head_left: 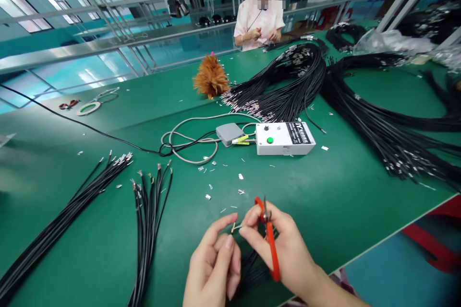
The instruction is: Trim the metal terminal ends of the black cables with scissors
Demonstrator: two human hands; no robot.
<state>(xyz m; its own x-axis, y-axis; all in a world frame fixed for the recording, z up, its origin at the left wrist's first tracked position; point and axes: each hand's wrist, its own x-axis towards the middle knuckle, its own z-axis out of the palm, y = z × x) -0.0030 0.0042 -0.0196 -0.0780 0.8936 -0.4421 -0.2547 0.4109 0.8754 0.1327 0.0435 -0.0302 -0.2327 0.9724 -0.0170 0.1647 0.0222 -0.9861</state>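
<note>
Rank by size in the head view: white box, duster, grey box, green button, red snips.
1. White box
2. Duster
3. Grey box
4. Green button
Unsure: red snips, nearer the camera, partly hidden.

white letters "JY" on a black rectangular label (299,133), fixed on a white box-shaped device (283,141) with round green button (270,140), smaller characters too blurred for reading

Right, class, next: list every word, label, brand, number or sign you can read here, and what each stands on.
"JY": on the black label of the white box.
The label's other characters: too small and blurred to read.
Red-handled cutters: no readable text.
</note>
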